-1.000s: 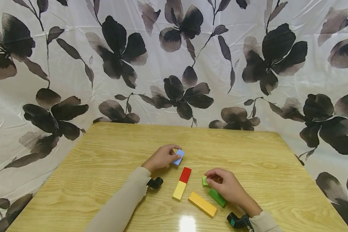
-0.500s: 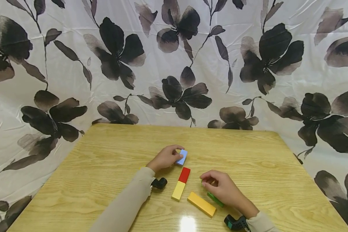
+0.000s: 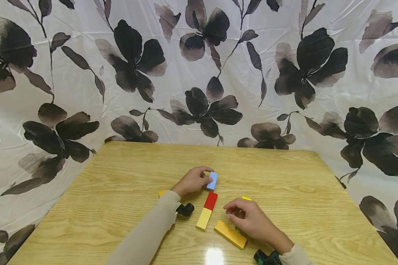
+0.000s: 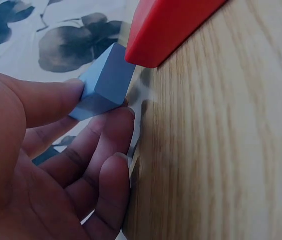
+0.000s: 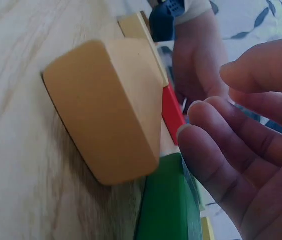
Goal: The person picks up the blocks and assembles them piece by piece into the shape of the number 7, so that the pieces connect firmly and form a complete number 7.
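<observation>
My left hand (image 3: 190, 181) pinches a light blue block (image 3: 213, 180) between thumb and fingers, just beyond the far end of a red block (image 3: 210, 201). In the left wrist view the blue block (image 4: 103, 82) sits tilted close to the red block's (image 4: 165, 30) corner. A pale yellow block (image 3: 203, 219) lies end to end with the red one. My right hand (image 3: 253, 215), fingers loosely bent and nothing between them, hovers beside an orange block (image 3: 230, 234). The right wrist view shows a dark green block (image 5: 165, 200) below those fingers; the hand hides it in the head view.
A bright yellow block (image 3: 247, 198) peeks out behind my right hand. Another yellow-orange block (image 3: 161, 193) is mostly covered by my left sleeve. The wooden table (image 3: 136, 162) ends at a floral cloth (image 3: 209, 106) behind it.
My left hand has carried the blue block right, toward the red block's far end. My right hand has drifted left, now covering the green blocks. Yellow blocks have come into view behind both arms.
</observation>
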Motion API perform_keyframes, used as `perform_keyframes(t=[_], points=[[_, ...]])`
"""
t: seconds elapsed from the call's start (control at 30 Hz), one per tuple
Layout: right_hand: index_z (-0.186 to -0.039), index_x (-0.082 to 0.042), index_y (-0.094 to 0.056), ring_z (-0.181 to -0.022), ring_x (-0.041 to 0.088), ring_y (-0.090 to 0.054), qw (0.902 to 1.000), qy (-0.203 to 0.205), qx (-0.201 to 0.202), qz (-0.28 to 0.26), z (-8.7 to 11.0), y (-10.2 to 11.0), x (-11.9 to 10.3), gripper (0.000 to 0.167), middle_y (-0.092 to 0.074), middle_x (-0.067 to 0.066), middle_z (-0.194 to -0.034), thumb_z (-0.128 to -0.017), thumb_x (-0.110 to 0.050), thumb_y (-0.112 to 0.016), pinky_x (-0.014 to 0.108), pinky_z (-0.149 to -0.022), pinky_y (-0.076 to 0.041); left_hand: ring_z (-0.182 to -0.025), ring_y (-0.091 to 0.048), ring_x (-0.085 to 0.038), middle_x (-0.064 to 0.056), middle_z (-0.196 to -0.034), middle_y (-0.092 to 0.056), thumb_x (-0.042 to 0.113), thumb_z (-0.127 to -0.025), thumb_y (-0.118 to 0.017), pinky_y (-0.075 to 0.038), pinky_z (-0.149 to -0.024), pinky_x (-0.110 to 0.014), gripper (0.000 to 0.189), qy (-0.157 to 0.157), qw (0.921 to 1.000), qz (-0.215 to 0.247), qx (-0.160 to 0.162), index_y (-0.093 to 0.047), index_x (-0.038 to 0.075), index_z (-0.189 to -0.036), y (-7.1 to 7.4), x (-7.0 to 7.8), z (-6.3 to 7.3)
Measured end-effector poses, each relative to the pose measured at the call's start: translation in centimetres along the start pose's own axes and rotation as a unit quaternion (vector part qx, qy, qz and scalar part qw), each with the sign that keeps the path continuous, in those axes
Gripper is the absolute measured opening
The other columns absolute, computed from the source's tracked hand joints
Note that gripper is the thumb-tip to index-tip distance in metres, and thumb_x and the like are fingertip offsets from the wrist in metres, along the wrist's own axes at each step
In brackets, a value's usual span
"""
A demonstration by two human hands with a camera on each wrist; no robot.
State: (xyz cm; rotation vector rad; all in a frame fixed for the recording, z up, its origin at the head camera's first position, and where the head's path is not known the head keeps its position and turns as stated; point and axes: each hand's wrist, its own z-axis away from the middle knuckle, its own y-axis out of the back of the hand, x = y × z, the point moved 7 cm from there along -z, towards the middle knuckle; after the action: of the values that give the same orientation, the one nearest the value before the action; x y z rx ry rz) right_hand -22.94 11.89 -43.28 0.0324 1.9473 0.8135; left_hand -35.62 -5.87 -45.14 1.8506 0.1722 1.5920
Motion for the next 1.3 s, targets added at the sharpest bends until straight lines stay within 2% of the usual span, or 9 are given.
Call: perform_keyframes(t=[0.17, 0.33, 0.7, 0.97, 1.17, 1.3], points=[[-0.110, -0.008, -0.072, -0.082, 0.010, -0.061, 0.9997, 0.001, -0.023, 0.000, 0.0, -0.5, -0.2, 0.015, -0.069, 0.002, -0.096, -0.095, -0.010, -0.070, 0.027, -0.068, -0.053, -0.070, -0.061, -0.015, -0.003, -0.083, -0.064, 0.016, -0.099, -0.065, -0.049, -0.061, -0.029, 0.033, 0.001, 1.0000, 0.003, -0.004, -0.064, 0.009, -0.132, -0.2, 0.0, -0.1], [-0.112, -0.011, -0.071, -0.083, 0.009, -0.061, 0.9989, 0.004, -0.047, 0.010, 0.1, -1.0, -0.4, 0.017, -0.067, -0.004, -0.098, -0.096, -0.017, -0.070, 0.026, -0.070, -0.054, -0.071, -0.062, -0.016, -0.003, -0.082, -0.064, 0.017, -0.099, -0.064, -0.049, -0.063, -0.030, 0.034, 0.001, 0.9999, -0.004, -0.013, -0.064, 0.010, -0.133, -0.4, 0.1, 0.0], [-0.115, -0.012, -0.070, -0.085, 0.004, -0.060, 0.9926, 0.019, -0.096, 0.071, 0.2, -2.0, -0.5, 0.023, -0.065, -0.008, -0.100, -0.097, -0.028, -0.069, 0.025, -0.073, -0.053, -0.074, -0.063, -0.015, -0.002, -0.088, -0.065, 0.017, -0.098, -0.066, -0.051, -0.065, -0.029, 0.033, -0.009, 0.9998, -0.009, -0.017, -0.066, 0.009, -0.130, -0.4, 0.3, -0.1], [-0.116, -0.016, -0.070, -0.085, 0.003, -0.055, 0.9836, 0.030, -0.105, 0.143, 0.3, -2.6, -0.7, 0.028, -0.062, -0.014, -0.099, -0.093, -0.032, -0.073, 0.023, -0.077, -0.049, -0.074, -0.063, -0.015, -0.002, -0.090, -0.066, 0.018, -0.098, -0.067, -0.052, -0.067, -0.030, 0.032, 0.000, 0.9998, -0.015, -0.013, -0.067, 0.010, -0.129, -0.7, -0.3, -0.2], [-0.114, -0.017, -0.070, -0.082, 0.002, -0.052, 0.9797, 0.047, -0.102, 0.166, 0.4, -2.9, -0.9, 0.027, -0.058, -0.016, -0.094, -0.091, -0.030, -0.076, 0.020, -0.073, -0.047, -0.074, -0.063, -0.015, -0.003, -0.091, -0.066, 0.019, -0.097, -0.067, -0.051, -0.067, -0.030, 0.031, 0.005, 0.9999, -0.012, -0.009, -0.068, 0.010, -0.127, -0.7, -0.2, -0.3], [-0.114, -0.018, -0.070, -0.082, 0.002, -0.052, 0.9793, 0.045, -0.099, 0.171, 0.4, -3.0, -0.8, 0.028, -0.058, -0.016, -0.095, -0.090, -0.029, -0.077, 0.020, -0.073, -0.047, -0.074, -0.062, -0.016, -0.003, -0.091, -0.065, 0.019, -0.097, -0.068, -0.051, -0.067, -0.031, 0.031, 0.012, 0.9997, -0.017, -0.010, -0.068, 0.011, -0.127, -0.7, -0.2, -0.3]])
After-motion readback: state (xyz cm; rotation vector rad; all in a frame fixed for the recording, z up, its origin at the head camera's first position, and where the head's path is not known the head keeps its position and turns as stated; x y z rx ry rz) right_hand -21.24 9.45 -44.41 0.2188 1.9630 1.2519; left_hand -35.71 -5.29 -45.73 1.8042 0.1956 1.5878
